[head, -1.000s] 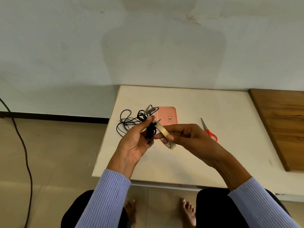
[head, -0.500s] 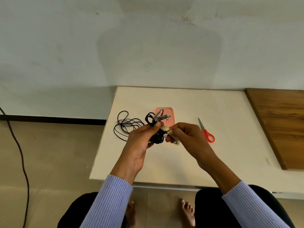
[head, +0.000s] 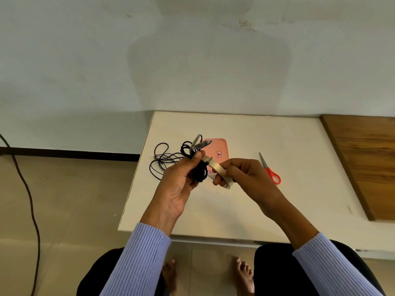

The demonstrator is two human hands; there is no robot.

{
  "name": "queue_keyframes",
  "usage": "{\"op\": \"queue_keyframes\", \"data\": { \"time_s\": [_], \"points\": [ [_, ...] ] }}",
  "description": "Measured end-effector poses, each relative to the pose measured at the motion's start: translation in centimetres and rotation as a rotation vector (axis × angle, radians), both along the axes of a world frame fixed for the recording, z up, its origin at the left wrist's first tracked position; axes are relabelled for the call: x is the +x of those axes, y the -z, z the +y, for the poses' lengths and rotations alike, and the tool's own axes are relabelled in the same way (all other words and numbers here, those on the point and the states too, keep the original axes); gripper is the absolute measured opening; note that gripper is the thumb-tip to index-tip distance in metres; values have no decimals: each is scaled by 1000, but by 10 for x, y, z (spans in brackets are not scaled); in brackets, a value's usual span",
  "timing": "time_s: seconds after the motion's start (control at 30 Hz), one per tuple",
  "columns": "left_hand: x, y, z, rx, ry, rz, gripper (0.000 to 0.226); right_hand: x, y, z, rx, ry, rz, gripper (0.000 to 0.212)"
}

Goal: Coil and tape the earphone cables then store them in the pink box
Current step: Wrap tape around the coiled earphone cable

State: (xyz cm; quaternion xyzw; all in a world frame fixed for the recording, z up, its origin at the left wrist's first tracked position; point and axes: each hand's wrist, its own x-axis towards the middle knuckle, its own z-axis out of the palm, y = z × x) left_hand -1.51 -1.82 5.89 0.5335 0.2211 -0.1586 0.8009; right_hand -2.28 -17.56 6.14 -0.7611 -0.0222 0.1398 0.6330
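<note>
My left hand [head: 177, 184] grips a coiled black earphone cable [head: 199, 173] above the white table [head: 213, 210]. A short strip of tape runs from the coil to a beige tape roll [head: 220, 175], which my right hand [head: 245, 176] holds just to the coil's right. A second black earphone cable [head: 164, 160] lies loose and tangled on the table to the left, with its grey ends [head: 198, 144] sticking up. The pink box [head: 218, 149] lies flat behind my hands, partly hidden by them.
Red-handled scissors [head: 270, 170] lie on the table right of my right hand. A brown wooden surface [head: 367, 163] adjoins the table on the right. A dark cord [head: 27, 189] trails over the floor at left. The wall stands just behind the table.
My right hand has drawn the tape roll a little away to the right of the coil, turning the roll more broadside. The left hand keeps its hold on the coil.
</note>
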Motion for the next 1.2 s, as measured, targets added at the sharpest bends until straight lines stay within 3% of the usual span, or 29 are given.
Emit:
{"op": "queue_keyframes", "data": {
  "time_s": [0.37, 0.67, 0.97, 1.2],
  "points": [
    [5, 0, 5, -139, -53, 90, 8, 1, 1, -4, 42, -105, -28, 35],
    [8, 3, 8, -152, -58, 126, 10, 1, 0, -3, 40, -151, -35, 41],
    [7, 6, 7, -140, -79, 158, 9, 0, 4, 5, 56, -21, -21, 36],
    [10, 6, 10, -188, -100, 197, 15, 1, 1, 1, 52, -124, -31, 38]
  ]
}}
